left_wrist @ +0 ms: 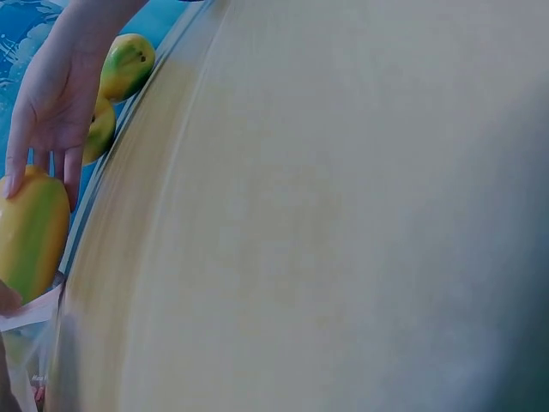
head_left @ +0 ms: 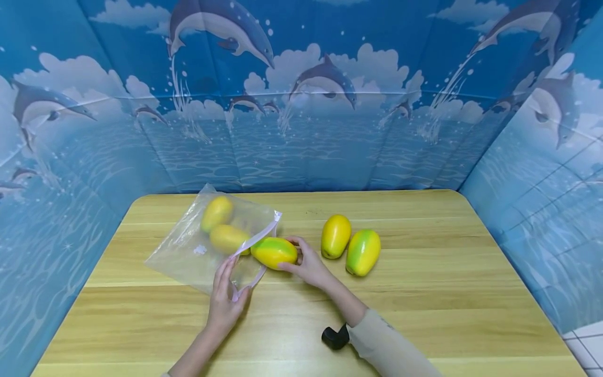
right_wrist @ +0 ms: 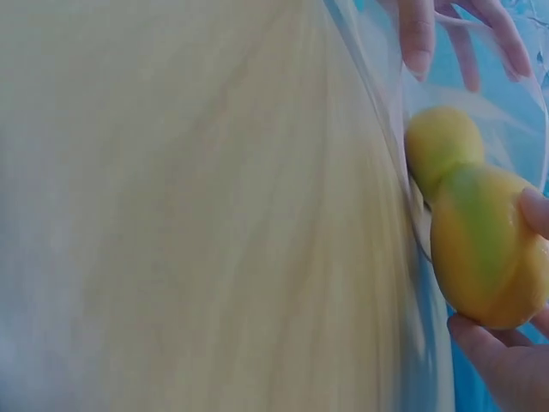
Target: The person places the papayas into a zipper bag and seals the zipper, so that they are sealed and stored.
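My right hand point(head_left: 308, 264) grips a yellow-green mango point(head_left: 274, 252) by its right end, fingers above and thumb below. The mango's left end is at the mouth of a clear plastic bag point(head_left: 183, 262) with a pale lilac rim. At that mouth my left hand point(head_left: 225, 306) spreads the rim, fingers at the upper edge and thumb at the lower. Inside the bag lie two more mangoes, an upper one point(head_left: 216, 213) and a lower one point(head_left: 228, 239). The right wrist view shows the gripped mango point(right_wrist: 485, 245) overlapping one in the bag, with the left fingers point(right_wrist: 418, 39) spread above.
Right of my right hand, two mangoes rest side by side on the wooden table point(head_left: 447, 293), one yellow point(head_left: 336, 235) and one green-streaked point(head_left: 363, 252). A black device point(head_left: 335, 337) sits by my right sleeve. A dolphin-print curtain point(head_left: 301, 146) rises behind the table's far edge.
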A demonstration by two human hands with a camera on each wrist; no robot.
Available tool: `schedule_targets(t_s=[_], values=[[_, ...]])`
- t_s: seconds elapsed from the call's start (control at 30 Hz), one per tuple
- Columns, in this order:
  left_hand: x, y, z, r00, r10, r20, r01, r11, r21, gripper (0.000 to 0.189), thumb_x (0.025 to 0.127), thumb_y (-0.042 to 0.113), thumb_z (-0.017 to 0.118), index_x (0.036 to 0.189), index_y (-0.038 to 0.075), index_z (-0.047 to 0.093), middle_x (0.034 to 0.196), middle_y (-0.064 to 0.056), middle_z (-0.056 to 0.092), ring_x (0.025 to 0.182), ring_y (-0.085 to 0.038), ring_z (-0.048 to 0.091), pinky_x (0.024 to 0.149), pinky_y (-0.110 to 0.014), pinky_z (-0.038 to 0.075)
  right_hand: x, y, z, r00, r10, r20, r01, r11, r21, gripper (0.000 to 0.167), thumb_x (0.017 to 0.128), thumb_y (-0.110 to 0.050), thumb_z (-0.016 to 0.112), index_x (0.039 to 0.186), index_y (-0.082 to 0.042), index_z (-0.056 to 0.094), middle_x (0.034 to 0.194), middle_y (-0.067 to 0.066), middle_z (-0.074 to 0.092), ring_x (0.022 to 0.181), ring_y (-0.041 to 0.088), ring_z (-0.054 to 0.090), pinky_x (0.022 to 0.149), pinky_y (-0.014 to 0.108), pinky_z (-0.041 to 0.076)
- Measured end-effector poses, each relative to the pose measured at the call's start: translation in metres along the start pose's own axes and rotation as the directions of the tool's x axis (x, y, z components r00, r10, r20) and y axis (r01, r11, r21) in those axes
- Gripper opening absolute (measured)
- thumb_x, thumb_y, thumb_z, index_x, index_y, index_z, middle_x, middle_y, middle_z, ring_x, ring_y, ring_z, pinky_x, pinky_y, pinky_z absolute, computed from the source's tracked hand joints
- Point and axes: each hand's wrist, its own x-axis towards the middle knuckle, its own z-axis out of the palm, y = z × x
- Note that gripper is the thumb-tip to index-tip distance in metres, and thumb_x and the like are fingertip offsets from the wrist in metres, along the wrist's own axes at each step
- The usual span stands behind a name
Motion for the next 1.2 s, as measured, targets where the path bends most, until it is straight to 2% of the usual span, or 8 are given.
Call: schedule_targets(t_s=[0.13,0.37,0.73,1.0,1.1,1.2], values=[[0.0,0.0,0.0,1.0,-0.006,0.001,0.006,1.0,0.001,0.089,0.05,-0.024,0.071,0.131,-0.012,0.037,0.129,-0.028,0.041,0.126,-0.02,0.038,0.109,-0.026,0.029,0.003,0.0,0.008,1.0,0.014,-0.011,-0.014,1.0,0.001,0.065,0.081,-0.024,0.069,0.133,-0.003,0.037,0.132,0.016,0.044,0.111,0.029,0.05,0.088,0.036,0.05],[-0.001,-0.001,0.0,1.0,-0.002,-0.003,0.002,1.0,-0.005,0.085,0.05,-0.024,0.071,0.128,-0.015,0.038,0.128,-0.029,0.041,0.125,-0.012,0.037,0.108,-0.024,0.03,0.009,-0.001,0.02,0.999,0.0,-0.052,0.005,0.996,0.085,0.066,0.081,-0.016,0.069,0.133,0.003,0.034,0.133,0.022,0.041,0.115,0.038,0.047,0.09,0.045,0.049],[-0.001,0.001,0.001,1.0,-0.009,0.003,0.009,1.0,0.005,0.082,0.053,-0.021,0.069,0.129,-0.014,0.039,0.127,-0.029,0.041,0.125,-0.009,0.036,0.108,-0.022,0.03,0.013,-0.005,0.037,0.983,0.016,-0.182,-0.003,0.997,0.071,0.063,0.078,-0.02,0.072,0.126,0.004,0.04,0.121,0.02,0.048,0.105,0.029,0.054,0.084,0.036,0.052],[-0.001,0.001,0.001,1.0,-0.018,0.0,0.018,1.0,-0.003,0.081,0.053,-0.021,0.07,0.128,-0.014,0.039,0.128,-0.028,0.041,0.121,-0.013,0.04,0.108,-0.021,0.03,0.016,-0.006,0.047,0.968,0.001,-0.252,-0.006,1.0,-0.02,0.061,0.078,-0.024,0.072,0.125,0.002,0.042,0.114,0.017,0.045,0.093,0.021,0.047,0.074,0.025,0.047],[0.0,0.003,0.001,1.0,-0.02,-0.004,0.02,1.0,-0.006,0.082,0.052,-0.022,0.07,0.128,-0.014,0.04,0.128,-0.027,0.041,0.118,-0.017,0.043,0.108,-0.021,0.03,0.017,-0.007,0.049,0.967,-0.01,-0.255,0.002,1.0,-0.031,0.061,0.079,-0.024,0.071,0.125,0.003,0.042,0.114,0.019,0.043,0.092,0.022,0.047,0.074,0.026,0.049],[0.0,0.003,0.001,1.0,-0.019,-0.001,0.019,1.0,-0.002,0.083,0.052,-0.022,0.071,0.128,-0.014,0.04,0.128,-0.027,0.041,0.117,-0.019,0.043,0.107,-0.021,0.031,0.017,-0.008,0.05,0.971,-0.001,-0.238,0.001,1.0,0.001,0.061,0.079,-0.02,0.07,0.127,0.003,0.04,0.117,0.021,0.042,0.098,0.025,0.05,0.081,0.031,0.052]])
